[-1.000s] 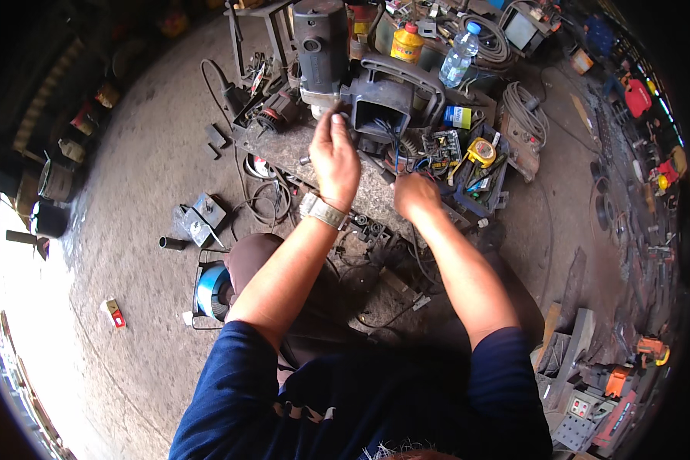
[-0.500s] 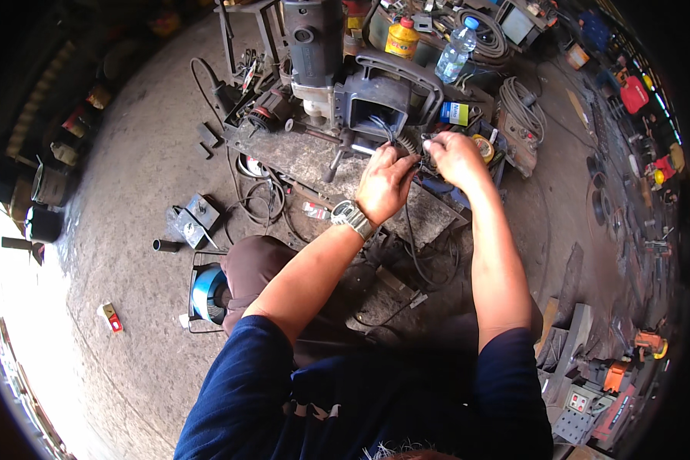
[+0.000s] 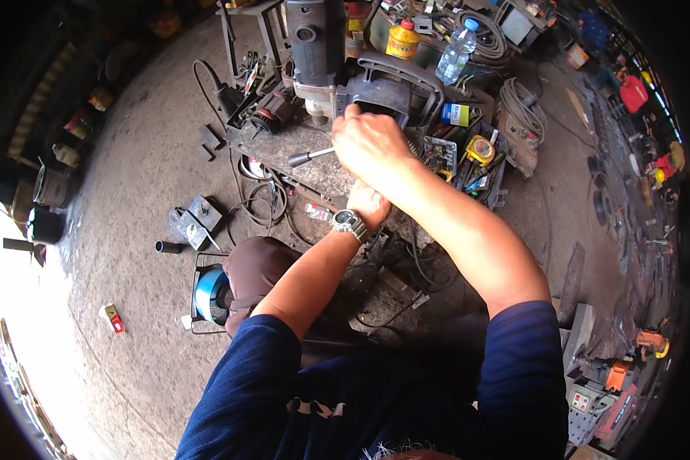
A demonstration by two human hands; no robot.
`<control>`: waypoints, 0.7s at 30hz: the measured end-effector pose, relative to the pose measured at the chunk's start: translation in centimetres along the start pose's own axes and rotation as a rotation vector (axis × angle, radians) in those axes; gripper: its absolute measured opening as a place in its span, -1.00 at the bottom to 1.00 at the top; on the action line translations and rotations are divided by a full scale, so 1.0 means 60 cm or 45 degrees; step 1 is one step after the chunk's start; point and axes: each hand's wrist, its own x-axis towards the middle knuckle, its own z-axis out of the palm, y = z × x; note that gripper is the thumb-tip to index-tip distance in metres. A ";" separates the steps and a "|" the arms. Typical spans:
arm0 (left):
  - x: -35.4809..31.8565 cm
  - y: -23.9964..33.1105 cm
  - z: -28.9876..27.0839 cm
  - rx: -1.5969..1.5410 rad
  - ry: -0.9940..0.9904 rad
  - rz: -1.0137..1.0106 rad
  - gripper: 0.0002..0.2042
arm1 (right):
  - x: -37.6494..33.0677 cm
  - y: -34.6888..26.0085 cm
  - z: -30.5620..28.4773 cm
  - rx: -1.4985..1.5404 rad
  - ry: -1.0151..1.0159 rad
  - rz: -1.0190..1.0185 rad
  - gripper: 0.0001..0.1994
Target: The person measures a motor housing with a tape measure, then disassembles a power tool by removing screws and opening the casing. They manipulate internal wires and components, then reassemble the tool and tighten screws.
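Observation:
A grey drill press (image 3: 314, 54) stands on the bench, and its handled housing (image 3: 383, 92) has a dark opening facing me. My right hand (image 3: 372, 142) reaches across in front of that opening, fingers curled together; whatever they pinch is hidden. Below it, crossed by the right forearm, is my left hand (image 3: 369, 203), with a watch (image 3: 349, 224) on the wrist. The left fingers are out of sight under the right arm. A metal lever with a dark knob (image 3: 299, 159) sticks out leftward from beside my right hand.
To the right sits a tool tray (image 3: 479, 180) with a yellow tape measure (image 3: 480, 150). Behind are a yellow bottle (image 3: 402, 40) and a water bottle (image 3: 456, 52). An angle grinder (image 3: 272, 111) lies left of the drill press. Cables (image 3: 264, 203) loop below the bench edge.
My right hand has moved left from beside the tool tray to the housing opening, crossing over my left arm. My left hand has dropped lower, toward me. The tape measure and tray are now uncovered.

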 end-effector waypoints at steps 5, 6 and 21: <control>-0.016 0.037 -0.087 0.150 0.344 0.050 -0.78 | -0.025 0.008 0.001 0.130 0.123 0.020 -0.80; -0.015 0.033 -0.086 0.062 0.475 -0.182 -0.77 | -0.026 0.017 0.005 0.126 0.132 0.025 -0.82; 0.045 0.029 0.031 -1.540 0.446 -0.966 -0.73 | 0.001 0.046 -0.044 0.023 -0.190 -0.174 -0.87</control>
